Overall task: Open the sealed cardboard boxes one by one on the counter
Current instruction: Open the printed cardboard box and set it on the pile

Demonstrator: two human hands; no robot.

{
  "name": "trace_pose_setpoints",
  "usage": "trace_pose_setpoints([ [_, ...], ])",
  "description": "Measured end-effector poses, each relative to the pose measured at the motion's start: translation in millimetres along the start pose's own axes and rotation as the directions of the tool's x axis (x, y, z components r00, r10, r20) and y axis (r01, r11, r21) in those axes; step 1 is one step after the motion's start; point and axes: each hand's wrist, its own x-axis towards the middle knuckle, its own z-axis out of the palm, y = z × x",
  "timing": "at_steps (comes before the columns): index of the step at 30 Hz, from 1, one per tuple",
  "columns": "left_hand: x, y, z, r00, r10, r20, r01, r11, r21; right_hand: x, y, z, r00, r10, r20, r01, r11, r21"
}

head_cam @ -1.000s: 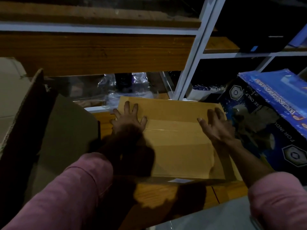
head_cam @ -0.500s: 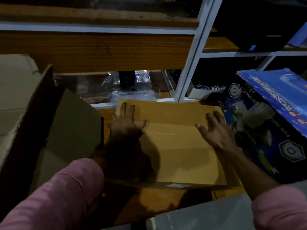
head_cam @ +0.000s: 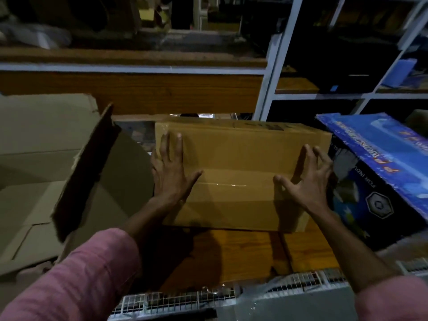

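Observation:
A sealed brown cardboard box (head_cam: 240,163) stands on the wooden counter (head_cam: 243,253), tilted up so its taped face looks toward me. A strip of clear tape (head_cam: 231,184) runs across that face. My left hand (head_cam: 172,174) lies flat on the box's left part, fingers straight and spread. My right hand (head_cam: 305,179) touches the right part with its fingers spread and slightly bent.
A large opened cardboard box (head_cam: 46,172) with a raised flap stands at the left. A blue printed box (head_cam: 379,172) leans close at the right. White metal shelving (head_cam: 275,66) rises behind. A white wire-grid item (head_cam: 208,297) lies at the counter's near edge.
The box has been tipped up from lying flat, its far edge raised and its taped face turned toward me. Both hands stayed on it and rose with it.

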Motion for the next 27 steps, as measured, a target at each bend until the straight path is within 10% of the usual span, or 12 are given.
trace_pose_setpoints([
  [16, -42, 33, -66, 0.998, -0.05, -0.046, 0.058, 0.977, 0.205, -39, -13, -70, 0.988, -0.098, -0.12, 0.102, 0.994, 0.028],
  [27, -3, 39, -83, 0.972, -0.114, 0.203, 0.055, 0.96, 0.275, 4, -25, -70, 0.95, 0.067, 0.306, -0.008, 0.981, -0.192],
])
